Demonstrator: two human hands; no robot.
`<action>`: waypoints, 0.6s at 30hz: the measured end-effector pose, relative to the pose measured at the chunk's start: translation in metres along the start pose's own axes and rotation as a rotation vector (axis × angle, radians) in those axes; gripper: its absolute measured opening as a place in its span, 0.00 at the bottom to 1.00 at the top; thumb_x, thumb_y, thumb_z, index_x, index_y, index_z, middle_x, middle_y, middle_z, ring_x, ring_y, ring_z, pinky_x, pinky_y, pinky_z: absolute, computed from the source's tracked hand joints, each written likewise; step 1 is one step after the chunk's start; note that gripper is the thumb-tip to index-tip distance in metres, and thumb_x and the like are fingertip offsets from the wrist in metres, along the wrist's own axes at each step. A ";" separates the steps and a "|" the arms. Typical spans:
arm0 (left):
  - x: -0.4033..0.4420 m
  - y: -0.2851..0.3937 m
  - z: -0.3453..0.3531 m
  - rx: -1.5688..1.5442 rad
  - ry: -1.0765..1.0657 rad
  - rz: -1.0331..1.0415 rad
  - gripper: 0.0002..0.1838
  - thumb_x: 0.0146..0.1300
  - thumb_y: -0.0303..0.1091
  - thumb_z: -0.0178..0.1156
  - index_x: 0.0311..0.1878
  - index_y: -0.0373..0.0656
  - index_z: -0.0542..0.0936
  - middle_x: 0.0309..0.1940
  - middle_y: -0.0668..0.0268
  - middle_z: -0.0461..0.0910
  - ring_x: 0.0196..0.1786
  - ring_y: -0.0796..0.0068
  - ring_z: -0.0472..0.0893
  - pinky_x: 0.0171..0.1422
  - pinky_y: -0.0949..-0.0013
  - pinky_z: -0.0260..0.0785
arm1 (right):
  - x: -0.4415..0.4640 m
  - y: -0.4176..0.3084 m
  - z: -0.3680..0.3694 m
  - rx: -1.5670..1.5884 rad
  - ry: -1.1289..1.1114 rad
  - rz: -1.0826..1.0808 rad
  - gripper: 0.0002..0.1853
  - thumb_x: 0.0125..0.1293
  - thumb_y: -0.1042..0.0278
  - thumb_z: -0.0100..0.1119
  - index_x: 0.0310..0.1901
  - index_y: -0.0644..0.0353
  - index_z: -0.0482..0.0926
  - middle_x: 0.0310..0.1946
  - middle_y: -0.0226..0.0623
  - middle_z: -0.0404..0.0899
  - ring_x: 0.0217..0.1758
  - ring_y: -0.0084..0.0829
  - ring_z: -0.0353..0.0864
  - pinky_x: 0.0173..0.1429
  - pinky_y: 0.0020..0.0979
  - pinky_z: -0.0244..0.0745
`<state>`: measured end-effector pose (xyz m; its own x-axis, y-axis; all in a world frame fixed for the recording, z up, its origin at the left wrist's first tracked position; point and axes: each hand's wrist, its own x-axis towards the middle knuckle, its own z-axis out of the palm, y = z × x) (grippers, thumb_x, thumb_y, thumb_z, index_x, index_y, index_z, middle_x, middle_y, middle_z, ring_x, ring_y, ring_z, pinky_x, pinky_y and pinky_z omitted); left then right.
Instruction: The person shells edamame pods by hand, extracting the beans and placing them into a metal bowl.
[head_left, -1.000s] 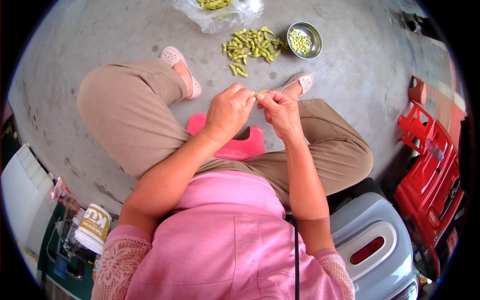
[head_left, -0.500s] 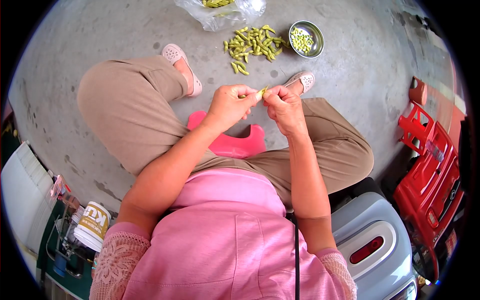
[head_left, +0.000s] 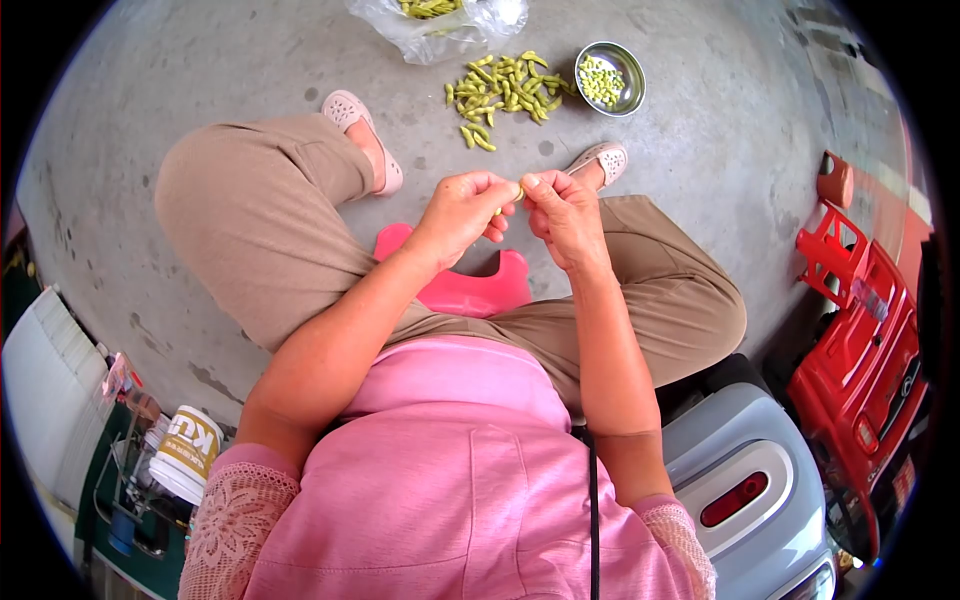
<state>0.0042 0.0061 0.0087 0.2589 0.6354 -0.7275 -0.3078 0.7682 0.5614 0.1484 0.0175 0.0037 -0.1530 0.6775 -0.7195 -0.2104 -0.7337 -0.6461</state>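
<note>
Between my knees, my left hand (head_left: 462, 215) and my right hand (head_left: 568, 218) meet fingertip to fingertip, both closed on one small green pod (head_left: 518, 192) that the fingers mostly cover. Beyond them, a loose pile of green pods (head_left: 505, 88) lies on the grey floor. To the right of the pile stands a round metal bowl (head_left: 633, 98) with shelled green beans (head_left: 600, 84) in it. A clear plastic bag (head_left: 420, 38) holding more pods (head_left: 430, 8) lies at the top edge.
A pink stool (head_left: 470, 293) shows beneath my forearms. My shoes (head_left: 362, 135) flank the floor area near the pods. On the right are a red ride-on toy (head_left: 865, 350) and a grey-blue case (head_left: 735, 470). A white bucket (head_left: 187, 455) stands at the left.
The pod was stretched visibly between my fingertips half a second ago; now the fingers cover most of it. My left fingers have curled a little, and the hands remain close together.
</note>
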 end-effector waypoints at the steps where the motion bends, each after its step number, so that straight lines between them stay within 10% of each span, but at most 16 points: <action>1: -0.001 0.001 0.000 -0.126 -0.036 -0.042 0.09 0.56 0.37 0.55 0.29 0.40 0.74 0.22 0.69 0.71 0.20 0.84 0.69 0.22 0.81 0.64 | 0.000 0.000 -0.001 0.029 -0.021 0.000 0.09 0.55 0.65 0.57 0.25 0.61 0.72 0.17 0.26 0.68 0.11 0.13 0.54 0.12 0.17 0.45; 18: 0.001 -0.003 -0.003 -0.233 -0.108 -0.190 0.09 0.59 0.33 0.48 0.35 0.38 0.73 0.26 0.68 0.72 0.25 0.80 0.71 0.28 0.78 0.67 | 0.001 -0.018 0.009 0.083 0.045 -0.061 0.09 0.57 0.65 0.53 0.27 0.62 0.72 0.19 0.26 0.69 0.12 0.12 0.55 0.14 0.16 0.49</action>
<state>0.0029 0.0041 0.0047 0.4240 0.4962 -0.7577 -0.4425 0.8434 0.3047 0.1429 0.0318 0.0170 -0.0946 0.7163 -0.6914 -0.2978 -0.6830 -0.6669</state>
